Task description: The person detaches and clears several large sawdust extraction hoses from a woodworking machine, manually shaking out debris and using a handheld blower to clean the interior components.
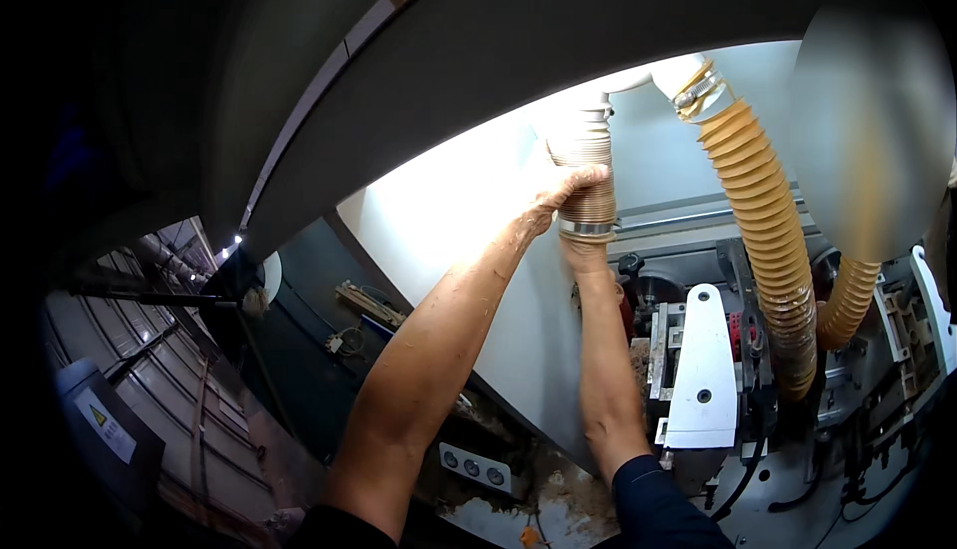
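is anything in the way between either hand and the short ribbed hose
Nothing visible blocks the left hand: it lies directly on the short ribbed hose. The right hand is at the hose's lower end, just below the metal clamp, partly hidden, so its contact can't be told.

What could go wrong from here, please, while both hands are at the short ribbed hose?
The metal clamp sits close to the bare right hand, so its edge might scratch the skin. The short ribbed hose could slip if the left hand loosens, perhaps knocking the white bracket nearby.
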A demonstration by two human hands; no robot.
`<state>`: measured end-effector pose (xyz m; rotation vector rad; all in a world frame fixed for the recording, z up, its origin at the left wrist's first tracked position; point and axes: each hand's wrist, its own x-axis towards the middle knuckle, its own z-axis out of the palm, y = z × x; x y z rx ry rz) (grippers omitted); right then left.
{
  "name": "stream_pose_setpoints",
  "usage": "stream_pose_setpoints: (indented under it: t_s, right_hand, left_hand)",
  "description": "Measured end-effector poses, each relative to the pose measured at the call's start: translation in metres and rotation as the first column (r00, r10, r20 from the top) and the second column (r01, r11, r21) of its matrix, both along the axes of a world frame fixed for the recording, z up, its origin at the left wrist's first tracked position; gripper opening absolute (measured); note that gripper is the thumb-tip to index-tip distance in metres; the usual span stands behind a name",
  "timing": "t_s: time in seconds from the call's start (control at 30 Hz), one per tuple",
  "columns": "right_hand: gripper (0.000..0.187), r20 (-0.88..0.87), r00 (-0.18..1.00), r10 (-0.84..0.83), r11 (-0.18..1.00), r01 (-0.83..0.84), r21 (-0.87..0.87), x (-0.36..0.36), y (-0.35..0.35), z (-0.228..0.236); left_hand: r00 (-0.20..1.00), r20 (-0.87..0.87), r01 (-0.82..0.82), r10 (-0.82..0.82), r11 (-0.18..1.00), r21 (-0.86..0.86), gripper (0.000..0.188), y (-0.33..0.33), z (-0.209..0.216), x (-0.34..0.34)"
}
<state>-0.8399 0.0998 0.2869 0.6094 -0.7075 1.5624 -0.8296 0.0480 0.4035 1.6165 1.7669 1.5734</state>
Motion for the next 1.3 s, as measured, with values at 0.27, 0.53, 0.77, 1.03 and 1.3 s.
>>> stream_pose_setpoints:
  t_s: [0.27,0.53,0.77,1.03,1.3]
  right_hand:
    - [0.05,-0.11,0.992,0.069,0.995,-0.077,-0.069,-0.019,-0.002,0.007]
    - [0.055,-0.057,0.994,0.095,0.994,-0.098,-0.055,-0.01,0.005,0.0]
    - [0.059,-0.204,0.868,0.453,0.865,-0.483,-0.133,-0.001,-0.004,0.003]
    - [0.059,-0.078,0.969,0.234,0.97,-0.238,-0.051,-0.007,0.011,-0.006]
    - [0.055,0.106,0.991,-0.079,0.995,0.073,0.062,-0.005,0.012,-0.021]
  left_hand:
    - [1.0,0.012,0.028,-0.028,0.999,0.025,0.066,-0.004,0.001,0.002]
    - [0.995,0.097,0.004,0.001,0.999,-0.048,0.07,-0.011,0.01,0.018]
    - [0.998,0.058,-0.032,0.036,0.997,-0.068,0.075,-0.011,0.015,0.014]
    - [0.981,0.171,0.104,-0.094,0.993,-0.052,0.081,-0.018,0.016,0.031]
    - [0.993,0.113,0.026,-0.017,0.997,-0.075,0.074,-0.011,0.012,0.022]
